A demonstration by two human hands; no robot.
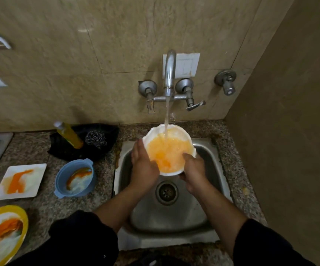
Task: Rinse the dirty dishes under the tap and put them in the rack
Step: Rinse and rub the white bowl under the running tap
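Two dark sleeves (pixel 82 237) reach forward over the steel sink (pixel 174 217). The left hand (pixel 143 166) cups the white bowl (pixel 176 129) from its left side. The right hand (pixel 193 169) grips the near right edge, thumb over the rim. The bowl sits above the sink under the tap (pixel 169 72), and running water (pixel 166 116) pours into orange liquid inside. On the counter (pixel 44 206) to the left lie a stained blue bowl (pixel 59 181), a square white plate (pixel 34 189), a yellow-rimmed plate (pixel 24 217), a soap bottle (pixel 69 134) and a steel scrubber (pixel 95 138)

white bowl (pixel 171 153) | upright, filled orange | under running tap (pixel 169 71)
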